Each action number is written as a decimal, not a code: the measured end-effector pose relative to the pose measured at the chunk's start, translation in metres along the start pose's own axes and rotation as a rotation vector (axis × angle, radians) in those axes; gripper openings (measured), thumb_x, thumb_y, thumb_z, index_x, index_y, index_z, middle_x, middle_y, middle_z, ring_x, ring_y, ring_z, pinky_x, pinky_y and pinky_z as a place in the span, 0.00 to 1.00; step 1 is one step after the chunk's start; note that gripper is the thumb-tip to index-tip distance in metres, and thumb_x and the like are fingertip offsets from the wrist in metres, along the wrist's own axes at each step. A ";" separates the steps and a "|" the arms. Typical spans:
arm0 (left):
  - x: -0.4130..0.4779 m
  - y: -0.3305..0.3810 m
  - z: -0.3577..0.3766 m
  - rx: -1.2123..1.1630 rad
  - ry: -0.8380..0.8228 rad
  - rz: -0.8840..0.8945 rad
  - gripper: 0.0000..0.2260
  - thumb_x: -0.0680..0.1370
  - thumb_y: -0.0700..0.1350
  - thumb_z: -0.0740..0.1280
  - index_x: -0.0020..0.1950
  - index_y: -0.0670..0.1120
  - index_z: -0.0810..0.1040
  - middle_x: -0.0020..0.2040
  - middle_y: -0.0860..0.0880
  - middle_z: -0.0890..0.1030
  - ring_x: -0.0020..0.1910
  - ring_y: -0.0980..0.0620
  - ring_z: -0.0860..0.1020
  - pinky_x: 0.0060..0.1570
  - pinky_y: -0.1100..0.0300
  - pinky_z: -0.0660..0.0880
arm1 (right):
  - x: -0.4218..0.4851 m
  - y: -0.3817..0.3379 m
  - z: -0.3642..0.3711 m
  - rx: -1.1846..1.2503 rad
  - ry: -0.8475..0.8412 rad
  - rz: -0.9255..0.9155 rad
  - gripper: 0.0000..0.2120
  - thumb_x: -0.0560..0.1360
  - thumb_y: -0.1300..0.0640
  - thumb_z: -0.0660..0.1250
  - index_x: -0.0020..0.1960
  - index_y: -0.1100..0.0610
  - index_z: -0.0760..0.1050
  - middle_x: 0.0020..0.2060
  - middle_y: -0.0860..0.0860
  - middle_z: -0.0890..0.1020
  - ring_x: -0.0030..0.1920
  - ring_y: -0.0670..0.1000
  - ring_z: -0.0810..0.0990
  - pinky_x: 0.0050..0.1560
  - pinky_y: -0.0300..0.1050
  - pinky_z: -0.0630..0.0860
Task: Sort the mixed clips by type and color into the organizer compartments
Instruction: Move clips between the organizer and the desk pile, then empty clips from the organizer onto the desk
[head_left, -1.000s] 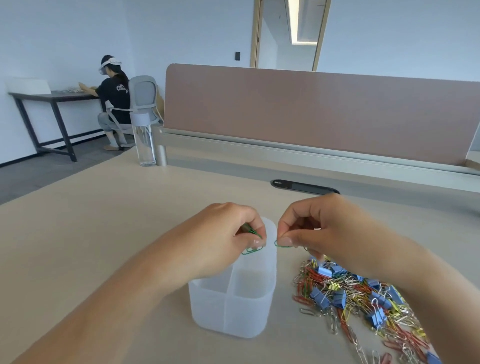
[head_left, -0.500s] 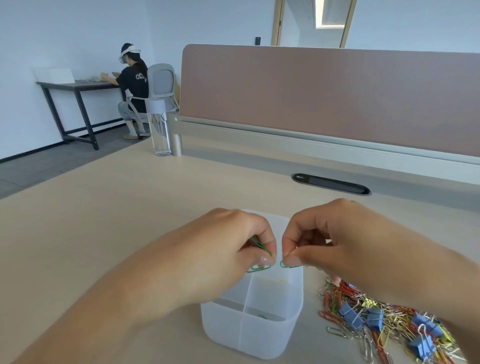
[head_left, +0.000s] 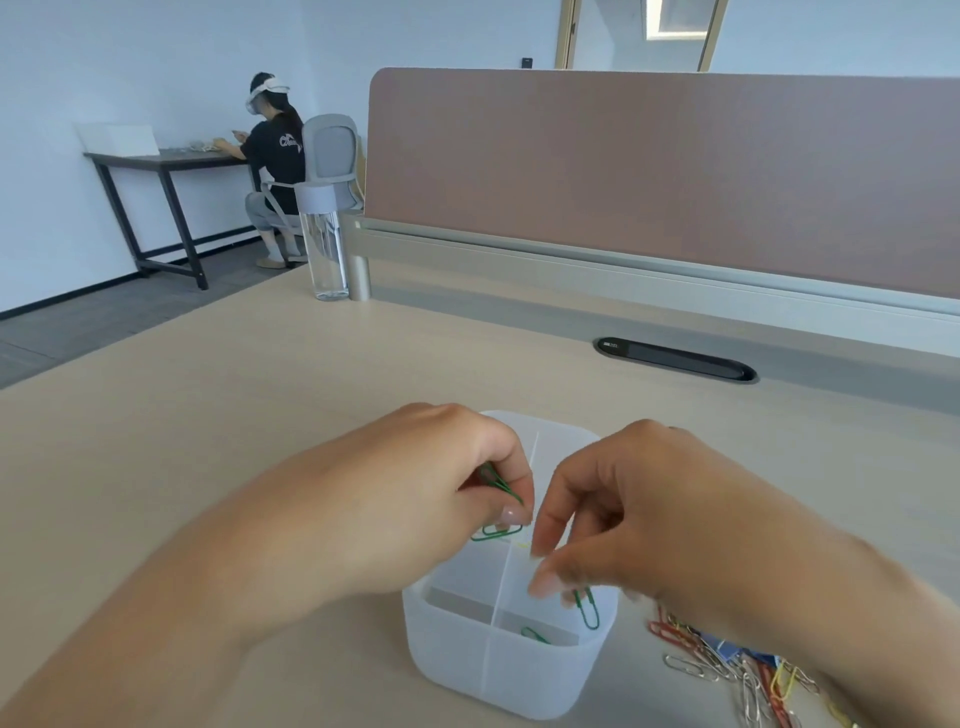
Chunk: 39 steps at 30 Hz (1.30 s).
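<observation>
1. Nearest, at the right edge, the mixed pile (head_left: 727, 670) lies on the desk (head_left: 208, 415) just beside the organizer. It holds silver, red and yellow paper clips with a scrap of blue among them. It is tangled and cut off by the frame, so it cannot be counted. Judging by this heap, most of the sorting is left.
2. The organizer (head_left: 467, 670) is one translucent tub with four compartments. The near-right one holds one lying clip (head_left: 535, 635), which is green. The near-left one shows nothing inside. The far two are largely hidden behind the hands.
3. The right hand (head_left: 639, 519) hovers over the near-right compartment with its fingers curled downward. One hanging clip (head_left: 588, 613), also green, sits just beneath the fingertips. That spot is blurred, and I cannot tell whether the fingers pinch it or it is already free.
4. The left hand (head_left: 405, 504) is above the organizer's far-left part. Its thumb and forefinger pinch a green bunch (head_left: 498, 491) of at least two clips.
5. That makes at least four green clips in view, of which one is clearly sorted. No other colour or type shows in a compartment.
6. Farther off are one cable slot (head_left: 675, 359), one water bottle (head_left: 324, 244) and one divider panel (head_left: 649, 171). Beyond them, one seated person (head_left: 275, 156) is at a separate table.
</observation>
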<state>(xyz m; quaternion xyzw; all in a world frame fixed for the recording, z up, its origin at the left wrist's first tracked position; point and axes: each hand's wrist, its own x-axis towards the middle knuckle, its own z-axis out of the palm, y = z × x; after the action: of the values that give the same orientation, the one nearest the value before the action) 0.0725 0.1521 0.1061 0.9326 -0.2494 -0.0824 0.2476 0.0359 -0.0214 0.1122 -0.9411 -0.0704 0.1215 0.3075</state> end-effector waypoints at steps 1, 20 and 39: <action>0.000 0.000 0.000 -0.013 -0.002 0.000 0.05 0.78 0.50 0.68 0.42 0.57 0.79 0.34 0.65 0.77 0.29 0.62 0.72 0.29 0.71 0.66 | -0.001 0.001 -0.002 0.001 0.006 0.016 0.08 0.65 0.47 0.78 0.40 0.47 0.82 0.31 0.43 0.83 0.24 0.42 0.73 0.34 0.41 0.76; -0.002 0.011 0.010 -0.068 -0.051 0.080 0.04 0.69 0.63 0.72 0.42 0.68 0.82 0.32 0.53 0.74 0.31 0.56 0.68 0.33 0.60 0.68 | -0.008 0.016 -0.023 0.005 -0.092 -0.008 0.06 0.78 0.51 0.66 0.43 0.50 0.78 0.38 0.37 0.85 0.26 0.46 0.79 0.34 0.36 0.73; 0.000 0.079 0.047 -0.285 0.056 0.247 0.11 0.75 0.52 0.72 0.51 0.56 0.70 0.46 0.57 0.80 0.41 0.59 0.78 0.40 0.61 0.74 | -0.081 0.047 -0.049 0.189 0.225 -0.002 0.03 0.73 0.54 0.73 0.41 0.50 0.83 0.28 0.48 0.83 0.23 0.48 0.76 0.28 0.40 0.68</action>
<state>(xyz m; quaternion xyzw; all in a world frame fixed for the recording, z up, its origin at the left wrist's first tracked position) 0.0257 0.0732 0.1055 0.8522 -0.3410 -0.0597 0.3923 -0.0254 -0.1031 0.1377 -0.9157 -0.0248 0.0209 0.4006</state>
